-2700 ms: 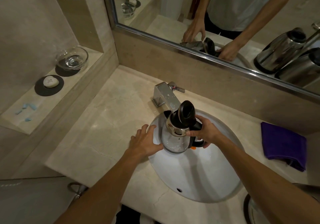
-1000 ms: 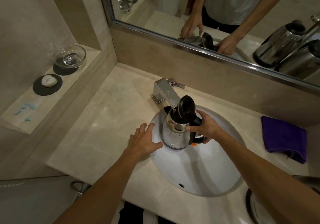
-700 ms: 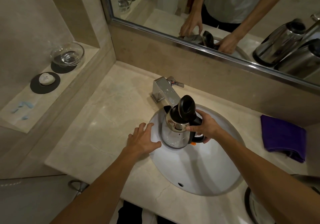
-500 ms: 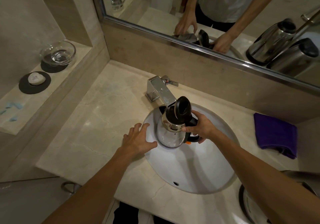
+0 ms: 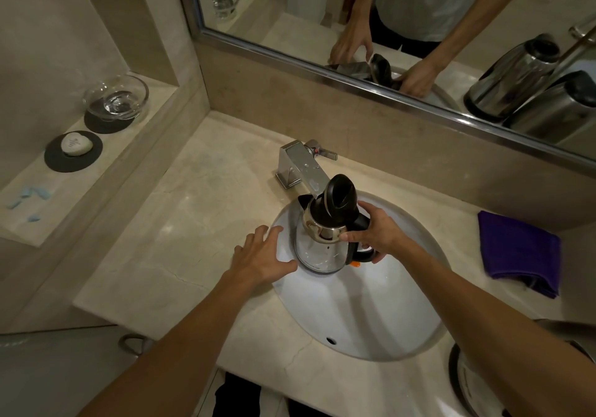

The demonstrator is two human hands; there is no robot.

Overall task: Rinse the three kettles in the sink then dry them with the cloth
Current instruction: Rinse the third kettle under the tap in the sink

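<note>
Nearest to us, at the lower right corner, a second kettle (image 5: pixel 467 384) sits on the counter (image 5: pixel 193 216). The frame edge and the right forearm cut off most of it, so we see only part of its rim. Both forearms reach forward to the white sink (image 5: pixel 354 313). The left hand (image 5: pixel 263 257) lies flat on the sink's left rim, fingers straight and spread, holding nothing. Its thumb ends just beside the kettle base, and we cannot tell whether it touches. The right hand (image 5: pixel 377 234) grips the kettle (image 5: pixel 322 249): the fingers curl round the black handle, largely hiding it, and one fingertip rests against the metal collar. The kettle is upright at the back of the sink, under the tap (image 5: pixel 300 166), with its lid (image 5: pixel 340 195) raised. The lid covers the spout end, so we cannot tell whether water runs. To the right, the folded purple cloth (image 5: pixel 519 252) lies on the counter, apart from the sink. On the left ledge sit a glass dish (image 5: pixel 116 98) and a pale heart-shaped object (image 5: pixel 76 144). Farthest, the mirror (image 5: pixel 258 47) shows two reflected kettles (image 5: pixel 512 74), the right one cut by the frame edge.
</note>
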